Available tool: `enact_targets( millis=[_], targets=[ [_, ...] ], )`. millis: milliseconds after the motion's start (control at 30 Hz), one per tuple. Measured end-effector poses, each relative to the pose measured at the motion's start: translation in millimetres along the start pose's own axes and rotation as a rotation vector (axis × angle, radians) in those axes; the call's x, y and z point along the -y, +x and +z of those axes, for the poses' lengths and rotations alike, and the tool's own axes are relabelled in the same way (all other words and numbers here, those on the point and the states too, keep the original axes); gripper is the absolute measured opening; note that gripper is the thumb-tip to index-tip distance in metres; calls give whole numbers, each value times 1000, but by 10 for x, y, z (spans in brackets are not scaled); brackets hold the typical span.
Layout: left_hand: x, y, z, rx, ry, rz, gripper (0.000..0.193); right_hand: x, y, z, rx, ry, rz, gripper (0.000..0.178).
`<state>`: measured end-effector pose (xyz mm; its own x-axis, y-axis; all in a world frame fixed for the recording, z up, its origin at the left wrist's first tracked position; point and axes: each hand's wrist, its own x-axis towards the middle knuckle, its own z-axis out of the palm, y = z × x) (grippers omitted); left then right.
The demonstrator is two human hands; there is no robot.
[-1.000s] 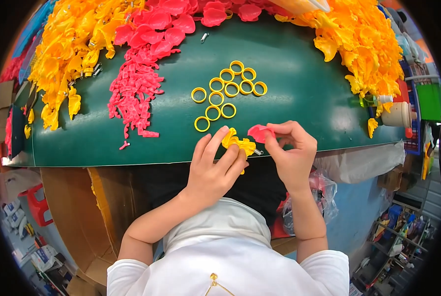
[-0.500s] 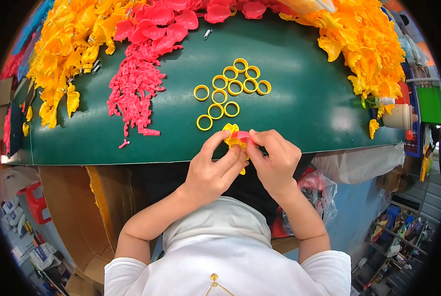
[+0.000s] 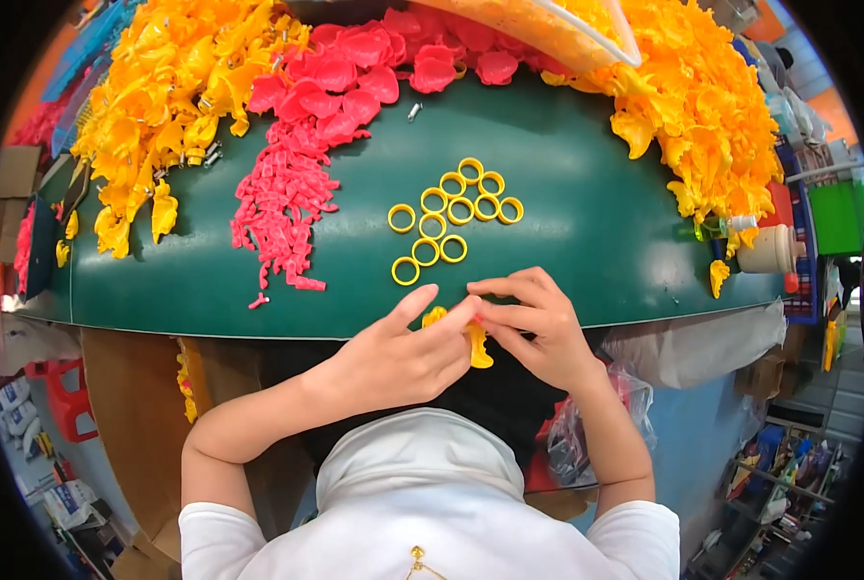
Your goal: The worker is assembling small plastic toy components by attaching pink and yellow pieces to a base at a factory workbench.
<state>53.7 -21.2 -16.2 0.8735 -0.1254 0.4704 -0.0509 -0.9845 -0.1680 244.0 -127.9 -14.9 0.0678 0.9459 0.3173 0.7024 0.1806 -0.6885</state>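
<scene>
Hands [image 3: 393, 360] [image 3: 545, 338] moved together, clamped on yellow piece [image 3: 480, 350] and pink piece [image 3: 480, 317] between them

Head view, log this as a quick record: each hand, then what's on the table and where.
left hand: holds a yellow piece
right hand: fingertips at the same piece, grip partly hidden
surface: green table
middle: yellow rings
left: yellow pile, pink pieces beside it
right: another yellow pile
</scene>
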Motion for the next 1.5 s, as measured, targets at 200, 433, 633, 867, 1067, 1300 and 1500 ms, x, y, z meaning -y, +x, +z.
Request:
enact_targets(
  millis=[200,433,633,867,1067,1300,1500],
  targets=[
    [-17,31,65,58,-122,-9,23,-313,739,-435,87,119,290,16],
    [-21,195,192,48,-21,30,21,-1292,1682,-463,-395,-618,290,20],
    [25,223,132,23,-24,72,15,-1321,1672,-435,-535,-717,315,18],
    [83,343,207,61,-64,176,19,-1501,1402,-696,-349,-769,237,20],
    [86,304,286,-52,-189,99,15,-1303,1145,-741,-308,-191,286,20],
    [86,327,265,-14,-289,-25,12,-1283,1277,-830,-385,-226,317,27],
    [-4,336,228,33,-247,-84,10,-1037,1294,-424,-193,-203,413,34]
  ],
)
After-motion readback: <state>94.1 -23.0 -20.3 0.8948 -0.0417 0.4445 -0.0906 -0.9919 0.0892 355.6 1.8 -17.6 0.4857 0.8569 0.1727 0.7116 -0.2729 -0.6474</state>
